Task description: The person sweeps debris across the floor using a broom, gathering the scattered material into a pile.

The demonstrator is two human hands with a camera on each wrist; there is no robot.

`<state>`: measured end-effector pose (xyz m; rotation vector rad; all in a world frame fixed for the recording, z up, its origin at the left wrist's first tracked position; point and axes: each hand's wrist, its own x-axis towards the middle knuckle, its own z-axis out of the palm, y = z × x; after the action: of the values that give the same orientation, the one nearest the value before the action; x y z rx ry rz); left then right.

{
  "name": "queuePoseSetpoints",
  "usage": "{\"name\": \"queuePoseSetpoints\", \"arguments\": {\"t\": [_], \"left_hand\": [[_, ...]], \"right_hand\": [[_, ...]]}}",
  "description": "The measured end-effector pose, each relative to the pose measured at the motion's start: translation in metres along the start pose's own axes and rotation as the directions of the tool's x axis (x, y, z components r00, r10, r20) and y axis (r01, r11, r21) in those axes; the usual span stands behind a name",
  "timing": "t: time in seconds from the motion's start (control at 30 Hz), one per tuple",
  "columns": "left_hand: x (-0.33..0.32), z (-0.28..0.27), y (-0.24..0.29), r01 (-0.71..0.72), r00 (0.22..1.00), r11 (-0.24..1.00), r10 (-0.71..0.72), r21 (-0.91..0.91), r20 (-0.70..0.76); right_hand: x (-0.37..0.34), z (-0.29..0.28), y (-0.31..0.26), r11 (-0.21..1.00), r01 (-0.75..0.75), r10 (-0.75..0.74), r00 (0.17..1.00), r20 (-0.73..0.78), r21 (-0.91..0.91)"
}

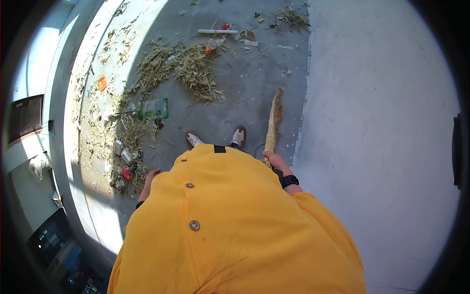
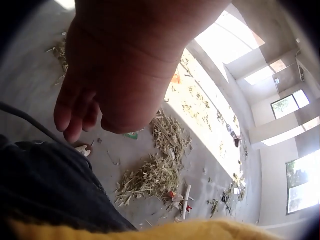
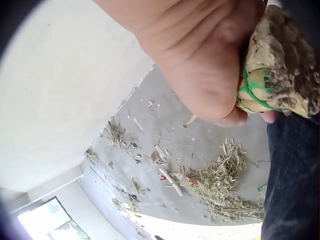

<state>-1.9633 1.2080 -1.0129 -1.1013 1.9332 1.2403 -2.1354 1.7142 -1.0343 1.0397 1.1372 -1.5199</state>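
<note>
My right hand [image 1: 277,161] grips a straw broom [image 1: 272,125] by its handle at the right side of the body. The broom points ahead and down, its brown bristles fanning out at the far end. In the right wrist view, green twine binds the handle [image 3: 257,90], and its rough butt end sticks out past the hand. My left hand [image 1: 152,177] hangs at the left side with nothing in it. Its fingers [image 2: 75,107] are loosely bent in the left wrist view. Straw litter [image 1: 196,71] lies heaped on the floor ahead of the feet.
A white wall [image 1: 377,98] runs close along the right. Among the litter on the left are a green plastic package [image 1: 159,109], an orange wrapper [image 1: 102,83] and several small boxes and scraps. A white stick [image 1: 218,31] lies beyond the straw. Two shoes [image 1: 238,135] stand on the grey floor.
</note>
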Motion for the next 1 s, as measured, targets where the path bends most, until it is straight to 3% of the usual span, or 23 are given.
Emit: {"name": "queuePoseSetpoints", "arguments": {"t": [0.03,0.1,0.13,0.2,0.23,0.3,0.37,0.5,0.57,0.63,0.7,0.87,0.97,1.0], "left_hand": [[0.000,0.001,-0.002,0.003,1.000,1.000,-0.003,-0.006,0.004],[-0.002,0.002,-0.008,0.004,1.000,1.000,-0.004,-0.018,0.013],[-0.004,0.004,-0.010,0.009,1.000,1.000,-0.008,-0.030,0.019],[-0.005,0.005,-0.013,0.009,1.000,0.998,-0.007,-0.055,0.028],[-0.006,0.005,-0.012,0.009,1.000,0.998,-0.007,-0.069,0.030],[-0.004,0.007,-0.012,0.004,0.999,0.995,-0.001,-0.101,0.032],[-0.003,0.009,-0.004,0.011,1.000,0.995,-0.008,-0.094,0.027],[-0.021,0.015,0.027,0.039,0.999,0.998,-0.038,0.046,-0.022],[-0.037,0.016,0.044,0.030,0.999,0.990,-0.027,0.141,-0.022],[-0.017,0.016,0.001,0.031,0.999,0.997,-0.028,0.069,-0.043],[-0.016,0.015,-0.018,0.029,0.997,1.000,-0.029,-0.002,-0.069],[-0.053,0.014,-0.003,0.071,0.995,0.997,-0.071,-0.007,-0.076],[0.004,0.002,-0.122,0.035,0.999,0.997,-0.036,-0.073,-0.016],[-0.015,0.007,-0.108,0.045,0.999,0.996,-0.047,-0.082,-0.024]], "right_hand": [[-0.004,0.001,-0.006,1.000,0.003,-0.003,1.000,-0.004,0.000],[-0.018,-0.002,-0.019,0.975,0.052,-0.010,0.981,0.195,-0.215],[-0.027,-0.004,-0.028,0.975,0.052,-0.010,0.982,0.189,-0.216],[-0.045,-0.007,-0.047,0.983,-0.032,0.097,0.928,0.361,-0.182],[-0.053,-0.002,-0.052,0.982,-0.036,0.102,0.928,0.358,-0.188],[-0.062,0.014,-0.054,0.993,0.064,-0.029,0.946,0.323,-0.098],[-0.059,0.020,-0.052,0.989,0.087,-0.048,0.953,0.298,-0.117],[-0.049,0.016,-0.041,0.966,0.207,-0.179,0.968,0.176,-0.154],[-0.058,0.008,-0.040,0.971,0.192,-0.178,0.978,0.107,-0.140],[-0.060,-0.005,-0.039,0.977,0.190,-0.192,0.981,-0.013,-0.099],[-0.050,-0.027,-0.040,0.977,0.166,-0.171,0.985,-0.023,-0.131],[-0.034,-0.042,-0.050,0.992,0.030,-0.047,0.988,-0.144,-0.119],[-0.007,-0.021,-0.035,0.984,0.001,-0.026,0.990,-0.137,-0.177],[0.002,-0.008,-0.025,0.976,0.005,-0.032,0.993,-0.117,-0.219]]}}
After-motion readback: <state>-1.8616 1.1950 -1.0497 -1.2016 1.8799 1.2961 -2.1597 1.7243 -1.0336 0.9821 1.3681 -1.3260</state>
